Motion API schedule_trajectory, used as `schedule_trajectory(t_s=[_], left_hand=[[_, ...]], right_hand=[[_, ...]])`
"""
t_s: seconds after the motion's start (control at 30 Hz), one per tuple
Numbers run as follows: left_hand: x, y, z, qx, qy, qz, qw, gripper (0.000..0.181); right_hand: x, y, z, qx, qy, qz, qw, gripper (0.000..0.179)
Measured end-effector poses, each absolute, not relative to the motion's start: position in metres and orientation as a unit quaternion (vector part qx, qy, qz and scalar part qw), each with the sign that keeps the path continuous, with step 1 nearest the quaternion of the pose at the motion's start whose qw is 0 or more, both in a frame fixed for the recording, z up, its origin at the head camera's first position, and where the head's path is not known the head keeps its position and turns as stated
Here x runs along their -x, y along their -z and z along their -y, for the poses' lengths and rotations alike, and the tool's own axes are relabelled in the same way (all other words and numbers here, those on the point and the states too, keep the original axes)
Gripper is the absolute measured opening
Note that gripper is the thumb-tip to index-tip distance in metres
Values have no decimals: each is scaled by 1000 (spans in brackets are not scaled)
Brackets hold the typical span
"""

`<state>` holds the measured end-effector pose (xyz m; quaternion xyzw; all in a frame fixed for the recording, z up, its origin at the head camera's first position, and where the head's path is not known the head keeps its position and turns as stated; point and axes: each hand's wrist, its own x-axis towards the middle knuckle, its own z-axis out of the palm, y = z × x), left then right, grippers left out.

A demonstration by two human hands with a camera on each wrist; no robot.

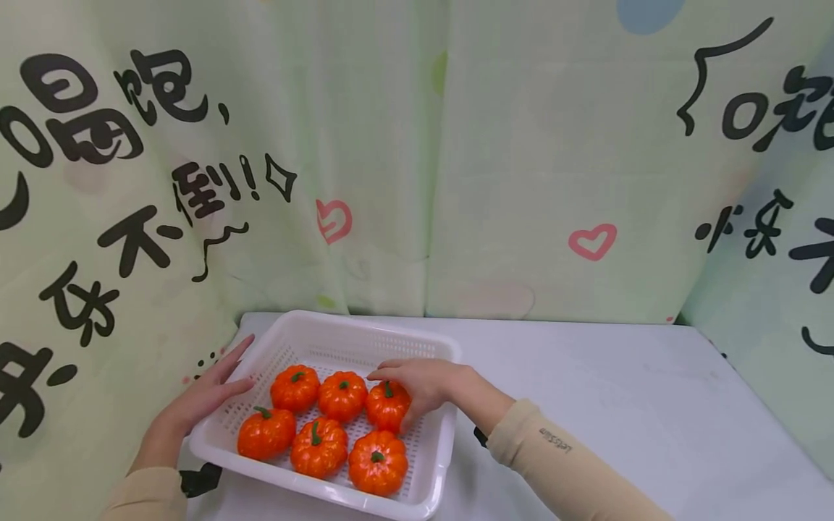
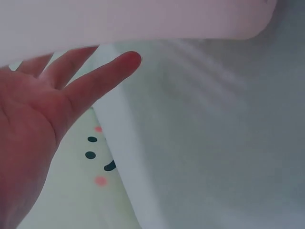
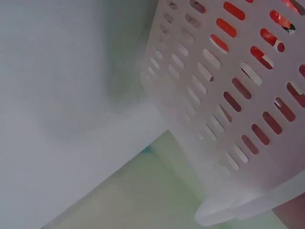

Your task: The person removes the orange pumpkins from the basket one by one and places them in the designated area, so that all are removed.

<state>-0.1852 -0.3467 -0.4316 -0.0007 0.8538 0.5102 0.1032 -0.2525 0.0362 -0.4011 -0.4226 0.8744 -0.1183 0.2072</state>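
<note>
A white slotted plastic basket (image 1: 306, 488) holds several small orange pumpkins with green stems, in two rows. My right hand (image 1: 426, 383) reaches over the right rim, its fingers and thumb around the pumpkin (image 1: 387, 407) at the right of the far row. Nearest me on the right is another pumpkin (image 1: 378, 463). Beside the basket's left rim is my left hand (image 1: 203, 401), fingers straight, holding nothing; its palm (image 2: 28, 114) shows below the rim in the left wrist view. In the right wrist view the basket wall (image 3: 174, 102) hides most of the right hand.
The basket stands on the left part of a white table (image 1: 586, 405). A pale green printed curtain (image 1: 521, 159) hangs behind the table's back edge, with more fabric along the left and right sides.
</note>
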Motion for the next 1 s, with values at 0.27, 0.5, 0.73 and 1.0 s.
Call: schedule_trajectory(t_s=[0.27, 0.5, 0.73, 1.0], left_hand=[[184, 433, 346, 6, -550, -828, 112, 82], [186, 436, 346, -5, -563, -818, 116, 81], [186, 433, 345, 0, -565, -817, 116, 80], [188, 433, 348, 6, -570, -812, 127, 78]], right_hand=[[252, 405, -30, 418, 112, -875, 217, 79], [252, 409, -26, 414, 107, -875, 225, 77], [252, 406, -27, 413, 115, -875, 225, 77], [255, 390, -33, 420, 138, -875, 197, 74]])
